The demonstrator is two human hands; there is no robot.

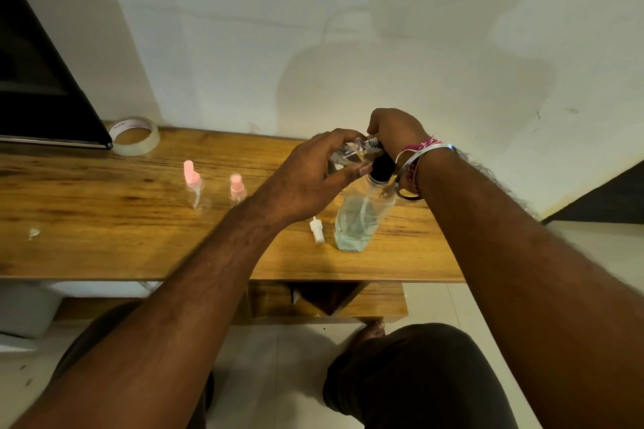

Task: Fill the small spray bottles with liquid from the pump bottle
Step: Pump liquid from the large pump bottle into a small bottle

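While one clear bottle [348,153] is held, two pink-capped bottles [216,190] stand.

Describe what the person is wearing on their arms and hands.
Both forearms are bare, no sleeves or gloves in view. The right wrist carries a plain silver metal bangle and a bundle of pink-red threads tied beside it. The left wrist and both hands show no rings or watch.

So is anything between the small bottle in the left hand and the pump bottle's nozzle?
Nothing visible: the left hand holds the small clear bottle tilted right at the pump head, where the right hand rests. The exact contact point is hidden.
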